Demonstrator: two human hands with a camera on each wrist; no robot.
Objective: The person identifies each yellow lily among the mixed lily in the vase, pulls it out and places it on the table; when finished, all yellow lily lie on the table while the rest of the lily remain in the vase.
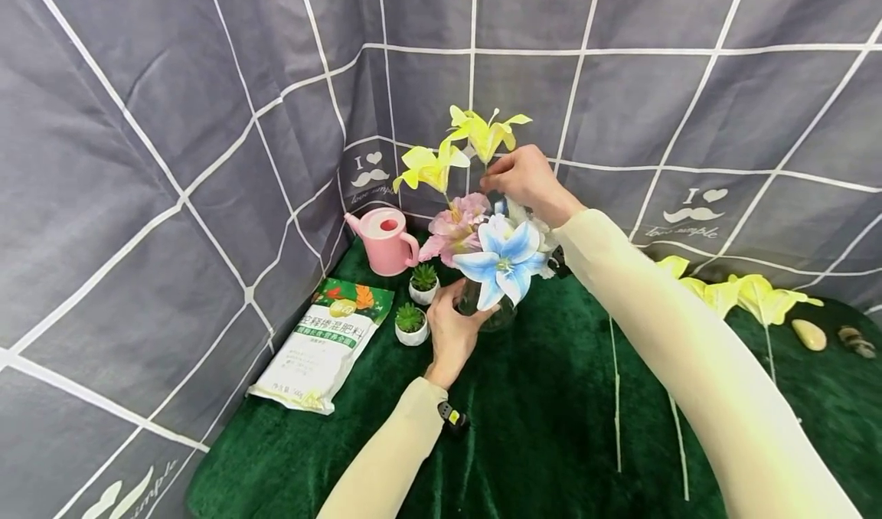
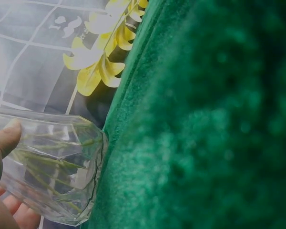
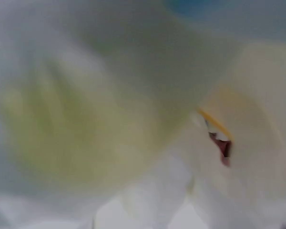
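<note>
My left hand (image 1: pixel 452 334) grips the side of a clear faceted glass vase (image 2: pixel 57 167), its thumb on the near wall in the left wrist view. Green stems (image 2: pixel 50 164) slant inside the glass. From the vase rise a blue-and-white lily (image 1: pixel 501 262), a pink flower (image 1: pixel 455 230) and a yellow lily (image 1: pixel 429 168). Above them, my right hand (image 1: pixel 529 184) pinches the stem of another yellow lily (image 1: pixel 485 135) just under its bloom. That stem's lower end is hidden behind the flowers. Blurred pale petals (image 3: pixel 86 124) fill the right wrist view.
Left of the vase stand two small potted succulents (image 1: pixel 411 324), a pink watering can (image 1: pixel 387 243) and a white-and-green fertilizer bag (image 1: pixel 324 347). More yellow flowers (image 1: pixel 761 297) with long stems lie on the green cloth (image 1: pixel 544 427) at right, near a stone (image 1: pixel 809 334).
</note>
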